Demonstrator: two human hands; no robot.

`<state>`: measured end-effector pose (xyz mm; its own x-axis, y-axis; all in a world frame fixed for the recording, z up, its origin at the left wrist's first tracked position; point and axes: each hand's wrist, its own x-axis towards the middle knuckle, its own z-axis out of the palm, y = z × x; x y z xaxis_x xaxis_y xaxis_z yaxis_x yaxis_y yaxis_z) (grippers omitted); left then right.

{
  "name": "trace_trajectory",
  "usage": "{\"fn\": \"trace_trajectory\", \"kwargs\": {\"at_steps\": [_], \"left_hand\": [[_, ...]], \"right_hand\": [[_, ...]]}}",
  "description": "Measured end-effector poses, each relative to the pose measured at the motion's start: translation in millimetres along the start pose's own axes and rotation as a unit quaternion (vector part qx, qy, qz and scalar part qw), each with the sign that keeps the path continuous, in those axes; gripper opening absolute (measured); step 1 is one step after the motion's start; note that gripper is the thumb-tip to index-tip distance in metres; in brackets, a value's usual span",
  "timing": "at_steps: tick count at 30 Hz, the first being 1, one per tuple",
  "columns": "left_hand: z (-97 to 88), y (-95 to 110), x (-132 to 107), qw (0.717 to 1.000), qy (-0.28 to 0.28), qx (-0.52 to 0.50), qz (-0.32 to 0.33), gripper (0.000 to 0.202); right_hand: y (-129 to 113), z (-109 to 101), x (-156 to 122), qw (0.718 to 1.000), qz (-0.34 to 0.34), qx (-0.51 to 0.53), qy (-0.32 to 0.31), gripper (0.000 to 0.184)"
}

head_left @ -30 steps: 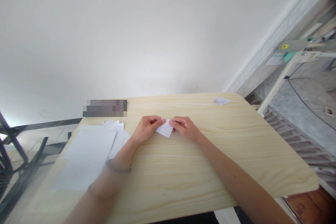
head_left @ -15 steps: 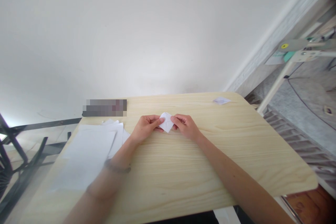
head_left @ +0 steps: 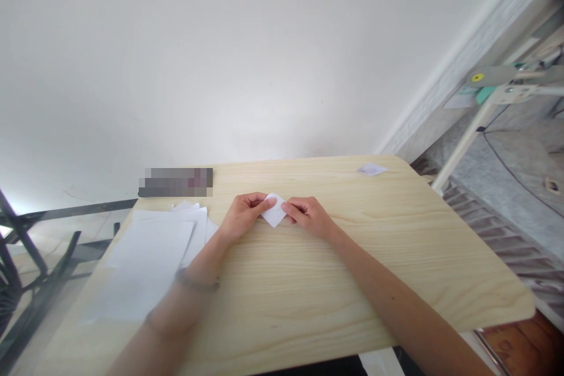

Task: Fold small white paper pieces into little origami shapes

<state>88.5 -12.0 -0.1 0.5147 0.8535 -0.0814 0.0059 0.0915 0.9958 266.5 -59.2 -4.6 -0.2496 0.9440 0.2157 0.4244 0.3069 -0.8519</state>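
A small folded piece of white paper [head_left: 274,214] is held just above the light wooden table [head_left: 335,282], near its middle. My left hand [head_left: 244,214] pinches the paper's left side with thumb and fingers. My right hand [head_left: 308,215] pinches its right side, fingers curled. Both hands rest close together on the tabletop. A dark bracelet sits on my left wrist.
A stack of white paper sheets [head_left: 150,255] lies on the table's left part. A small folded white paper shape [head_left: 372,169] sits at the far right corner. A blurred dark object [head_left: 176,181] lies at the far left edge. A white wall is behind; a metal frame stands at the left.
The folded paper has been turned and refolded between my fingers, its shape going from a flat flap to a smaller pointed form. My hands stayed in the same place.
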Motion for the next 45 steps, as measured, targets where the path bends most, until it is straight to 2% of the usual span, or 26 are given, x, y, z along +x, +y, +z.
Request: {"fn": "trace_trajectory", "kwargs": {"at_steps": [6,15,21,27,31,33,37,40,42,45], "left_hand": [[2.1,0.0,-0.5,0.997,-0.017,-0.067,-0.028,0.033],[1.2,-1.3,-1.0,0.995,-0.004,-0.093,-0.027,0.032],[1.2,-1.8,1.1,0.998,0.005,-0.053,-0.013,0.026],[2.3,2.4,-1.9,1.0,-0.008,0.021,0.007,0.024],[1.8,2.4,-2.7,0.999,-0.021,0.032,0.01,0.025],[1.7,1.3,-1.9,1.0,-0.013,0.02,0.007,0.026],[2.4,-1.2,0.6,0.999,-0.002,-0.035,-0.016,0.028],[2.6,-1.9,1.2,0.998,0.016,-0.056,-0.021,0.027],[2.3,-1.7,0.9,0.999,0.018,-0.048,-0.018,0.027],[1.7,-0.8,-0.6,1.0,-0.007,0.008,-0.016,0.028]], "right_hand": [[4.8,1.5,0.8,0.997,0.043,0.032,0.06,0.039],[3.2,1.8,1.4,0.998,0.042,0.02,0.048,0.04],[3.4,2.8,0.1,0.999,0.024,-0.025,0.014,0.034],[3.4,1.2,-1.4,0.996,-0.004,-0.053,-0.068,0.027],[1.9,0.3,-1.7,0.994,0.003,-0.044,-0.095,0.029],[1.7,0.1,-1.5,0.996,0.016,-0.022,-0.084,0.032],[2.5,0.3,-0.8,0.999,0.042,0.016,-0.022,0.036],[1.8,0.9,-0.2,0.999,0.042,0.013,-0.02,0.035],[0.9,1.2,0.2,0.999,0.037,0.019,-0.023,0.034],[1.0,1.5,1.0,0.998,0.044,0.049,-0.002,0.033]]}}
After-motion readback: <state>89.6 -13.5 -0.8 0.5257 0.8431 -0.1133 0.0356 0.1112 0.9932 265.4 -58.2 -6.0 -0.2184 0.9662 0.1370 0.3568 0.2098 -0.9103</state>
